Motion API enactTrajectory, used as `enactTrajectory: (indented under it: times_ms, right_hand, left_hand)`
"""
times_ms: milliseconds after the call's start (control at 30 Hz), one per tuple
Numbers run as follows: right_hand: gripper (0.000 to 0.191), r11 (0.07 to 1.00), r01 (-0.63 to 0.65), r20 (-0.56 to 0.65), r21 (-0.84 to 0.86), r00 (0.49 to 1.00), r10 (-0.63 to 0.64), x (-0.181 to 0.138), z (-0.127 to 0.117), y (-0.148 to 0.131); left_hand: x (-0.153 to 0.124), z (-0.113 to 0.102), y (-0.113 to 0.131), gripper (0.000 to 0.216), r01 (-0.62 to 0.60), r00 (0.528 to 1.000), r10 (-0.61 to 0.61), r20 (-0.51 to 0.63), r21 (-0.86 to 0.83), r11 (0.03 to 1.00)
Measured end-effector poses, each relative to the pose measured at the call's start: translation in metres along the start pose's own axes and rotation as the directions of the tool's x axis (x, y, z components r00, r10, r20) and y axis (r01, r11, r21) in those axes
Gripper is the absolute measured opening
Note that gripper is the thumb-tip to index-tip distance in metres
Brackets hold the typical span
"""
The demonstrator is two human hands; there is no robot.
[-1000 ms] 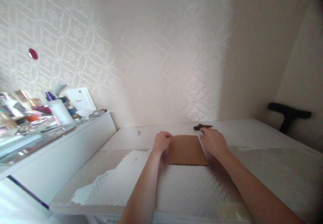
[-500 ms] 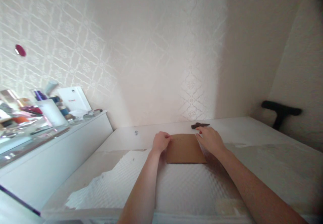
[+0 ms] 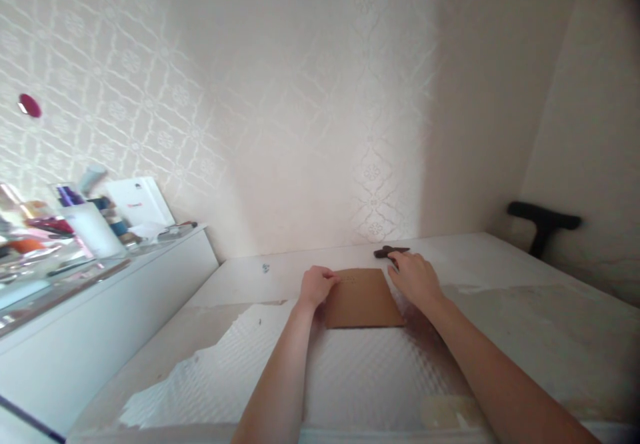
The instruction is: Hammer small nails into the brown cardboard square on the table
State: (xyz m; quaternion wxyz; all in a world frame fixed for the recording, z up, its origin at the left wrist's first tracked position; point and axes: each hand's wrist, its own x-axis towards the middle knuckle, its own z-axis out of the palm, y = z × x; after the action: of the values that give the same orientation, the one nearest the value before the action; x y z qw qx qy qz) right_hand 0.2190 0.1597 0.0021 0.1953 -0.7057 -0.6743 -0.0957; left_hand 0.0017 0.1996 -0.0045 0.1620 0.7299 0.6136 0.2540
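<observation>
A brown piece of cardboard (image 3: 366,307) with small marks or holes near its top edge lies on a white quilted-looking sheet. My left hand (image 3: 318,285) pinches its upper left edge between thumb and fingers. Just beyond the upper right corner is my right hand (image 3: 414,277), its fingers curved and apart, with nothing seen in them. Its fingertips are close to a dark brown object (image 3: 385,253) on the white surface behind the cardboard; whether they touch it I cannot tell. Several tiny shiny pieces (image 3: 266,268) lie farther left.
On the left, a white cabinet (image 3: 125,311) holds bottles, a white box (image 3: 140,203) and small clutter. A black T-shaped armrest (image 3: 544,221) rises at the right. Patterned wallpaper (image 3: 300,131) covers the wall behind. The white sheet (image 3: 210,377) has a ragged left edge.
The view has shifted slightly, moving everything a little left. My right hand now shows a small gap from the cardboard's right corner. My left hand keeps its grip.
</observation>
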Motion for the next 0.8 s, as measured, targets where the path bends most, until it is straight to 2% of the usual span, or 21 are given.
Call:
enactTrajectory:
  times_ms: [133,233,467,667,800]
  right_hand:
    - [0.045,0.987,-0.158,0.027,-0.040,0.987,0.159,-0.003,-0.001,0.006]
    - [0.055,0.980,-0.198,0.088,-0.029,0.976,0.199,-0.005,0.003,0.012]
    - [0.049,0.980,-0.198,0.185,-0.020,0.962,0.199,-0.001,0.014,0.018]
    - [0.044,0.975,-0.219,0.154,-0.032,0.963,0.222,0.005,0.014,0.023]
    - [0.032,0.994,-0.107,0.113,0.018,0.988,0.104,0.006,0.011,0.020]
  left_hand:
    - [0.001,0.001,-0.002,0.016,0.003,1.000,-0.003,0.001,-0.055,0.998]
    - [0.001,0.001,-0.003,0.016,0.007,1.000,-0.007,0.002,-0.067,0.998]
    - [0.000,0.000,-0.002,0.021,0.008,1.000,-0.006,0.026,-0.076,0.997]
    - [0.005,0.001,-0.008,0.021,0.008,1.000,-0.006,0.012,-0.136,0.991]
    - [0.011,0.006,-0.016,0.019,0.050,0.999,-0.048,0.016,-0.254,0.966]
